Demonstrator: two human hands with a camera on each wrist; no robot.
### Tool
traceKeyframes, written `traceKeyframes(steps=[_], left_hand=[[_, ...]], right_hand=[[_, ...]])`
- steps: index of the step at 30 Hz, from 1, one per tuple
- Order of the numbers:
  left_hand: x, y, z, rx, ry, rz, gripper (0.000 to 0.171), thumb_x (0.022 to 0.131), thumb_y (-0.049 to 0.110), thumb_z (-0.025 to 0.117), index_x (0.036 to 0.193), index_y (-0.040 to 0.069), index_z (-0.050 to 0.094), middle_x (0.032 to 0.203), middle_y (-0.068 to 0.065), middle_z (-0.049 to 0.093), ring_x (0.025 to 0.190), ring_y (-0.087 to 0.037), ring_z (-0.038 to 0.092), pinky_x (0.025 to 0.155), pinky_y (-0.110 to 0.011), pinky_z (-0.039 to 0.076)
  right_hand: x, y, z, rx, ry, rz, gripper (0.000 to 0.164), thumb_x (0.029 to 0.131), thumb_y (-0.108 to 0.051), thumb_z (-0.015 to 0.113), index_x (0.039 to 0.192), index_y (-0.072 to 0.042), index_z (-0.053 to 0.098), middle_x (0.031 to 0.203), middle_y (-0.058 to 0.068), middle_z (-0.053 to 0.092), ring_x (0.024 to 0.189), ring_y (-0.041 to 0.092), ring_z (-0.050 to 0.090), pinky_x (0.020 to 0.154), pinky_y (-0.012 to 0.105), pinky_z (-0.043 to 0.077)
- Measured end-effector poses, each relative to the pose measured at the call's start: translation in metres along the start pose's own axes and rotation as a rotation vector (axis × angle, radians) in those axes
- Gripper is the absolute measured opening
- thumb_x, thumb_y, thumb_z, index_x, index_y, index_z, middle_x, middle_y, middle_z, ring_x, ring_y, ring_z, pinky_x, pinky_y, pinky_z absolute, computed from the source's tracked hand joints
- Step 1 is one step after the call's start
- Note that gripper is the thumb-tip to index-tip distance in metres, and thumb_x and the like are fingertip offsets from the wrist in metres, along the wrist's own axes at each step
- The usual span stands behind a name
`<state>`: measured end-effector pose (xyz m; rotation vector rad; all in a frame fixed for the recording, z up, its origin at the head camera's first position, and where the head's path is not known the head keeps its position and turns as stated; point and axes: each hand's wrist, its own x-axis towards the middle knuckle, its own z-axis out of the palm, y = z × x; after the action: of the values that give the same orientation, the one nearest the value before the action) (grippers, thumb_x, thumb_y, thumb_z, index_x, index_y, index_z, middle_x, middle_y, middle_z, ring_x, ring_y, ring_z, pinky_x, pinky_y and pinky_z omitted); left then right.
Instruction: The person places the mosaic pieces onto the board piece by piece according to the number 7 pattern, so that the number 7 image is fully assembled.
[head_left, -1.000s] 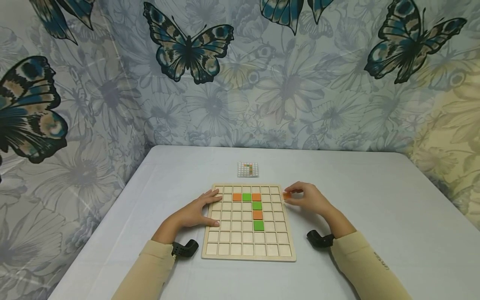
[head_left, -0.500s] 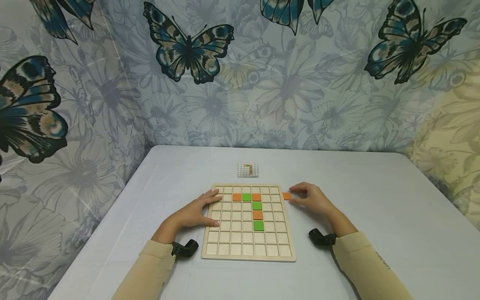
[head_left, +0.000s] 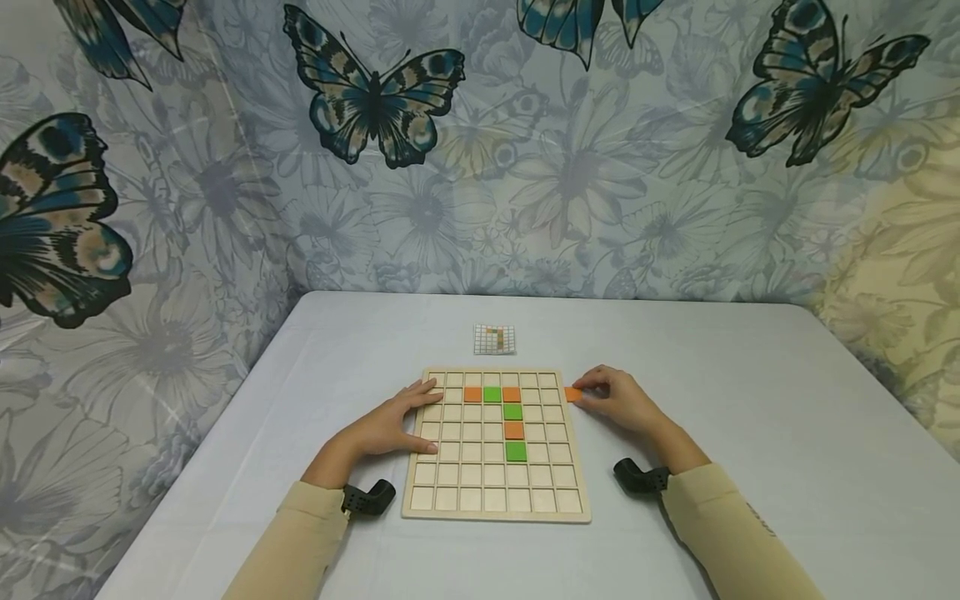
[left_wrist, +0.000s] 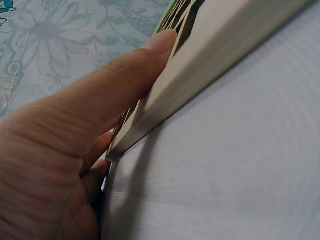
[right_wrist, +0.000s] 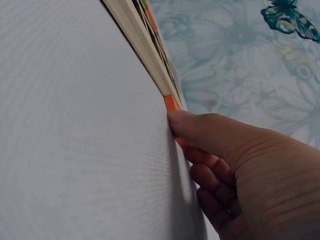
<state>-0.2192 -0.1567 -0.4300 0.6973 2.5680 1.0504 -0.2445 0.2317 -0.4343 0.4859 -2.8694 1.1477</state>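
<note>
A wooden grid board (head_left: 495,516) lies on the white table, with orange and green square tiles set in some of its cells. One orange tile (head_left: 472,394) and a green tile (head_left: 492,394) sit in the second row; more run down a column below. My left hand (head_left: 382,423) rests on the board's left edge, thumb and fingers spread; in the left wrist view the thumb (left_wrist: 115,85) lies along the rim. My right hand (head_left: 618,402) pinches a loose orange tile (right_wrist: 171,103) between thumb and fingers at the board's right edge, by the second row.
Behind the board lies a small card (head_left: 494,340) printed with a grid and a coloured pattern. Black wrist devices (head_left: 369,498) sit on both wrists. A butterfly-patterned cloth (head_left: 420,217) hangs behind the table (head_left: 675,333).
My right fingers, loosened off the orange tile half a second ago, now pinch it again at the board's right edge. The left hand stays in place.
</note>
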Motion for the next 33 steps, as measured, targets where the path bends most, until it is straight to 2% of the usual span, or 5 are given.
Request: traceKeyframes(steps=[11, 21, 28, 33], left_hand=[[-0.001, 0.0, 0.0, 0.005, 0.003, -0.005, 0.085, 0.069, 0.04, 0.08, 0.142, 0.018, 0.041, 0.157, -0.001, 0.016, 0.146, -0.03, 0.004, 0.114, -0.057, 0.011], [-0.001, 0.0, 0.0, 0.003, 0.006, -0.01, 0.085, 0.069, 0.04, 0.08, 0.141, 0.018, 0.042, 0.157, 0.001, 0.017, 0.146, -0.03, 0.004, 0.114, -0.057, 0.011], [0.0, 0.0, 0.0, 0.004, -0.001, -0.013, 0.085, 0.069, 0.039, 0.08, 0.142, 0.018, 0.041, 0.157, 0.001, 0.016, 0.146, -0.029, 0.004, 0.114, -0.057, 0.011], [0.0, 0.001, -0.001, 0.001, -0.003, -0.014, 0.085, 0.069, 0.038, 0.08, 0.142, 0.018, 0.041, 0.157, 0.0, 0.017, 0.146, -0.03, 0.003, 0.114, -0.057, 0.011]], right_hand=[[0.0, -0.009, -0.006, -0.057, -0.005, 0.032, 0.025, 0.078, -0.014, 0.074, 0.097, 0.001, 0.067, 0.096, 0.013, 0.068, 0.09, 0.024, 0.062, 0.08, 0.038, 0.051], [-0.002, -0.022, -0.007, -0.028, -0.031, 0.017, 0.024, 0.079, -0.017, 0.074, 0.098, -0.002, 0.068, 0.098, 0.012, 0.068, 0.099, 0.033, 0.062, 0.088, 0.047, 0.049], [-0.004, -0.042, -0.003, -0.04, -0.073, -0.009, 0.021, 0.078, -0.018, 0.074, 0.095, -0.006, 0.07, 0.098, 0.009, 0.067, 0.1, 0.031, 0.06, 0.088, 0.047, 0.049], [-0.005, -0.054, 0.001, -0.035, -0.106, -0.011, 0.025, 0.076, -0.023, 0.076, 0.094, -0.007, 0.07, 0.099, 0.007, 0.066, 0.099, 0.028, 0.058, 0.086, 0.047, 0.048]])
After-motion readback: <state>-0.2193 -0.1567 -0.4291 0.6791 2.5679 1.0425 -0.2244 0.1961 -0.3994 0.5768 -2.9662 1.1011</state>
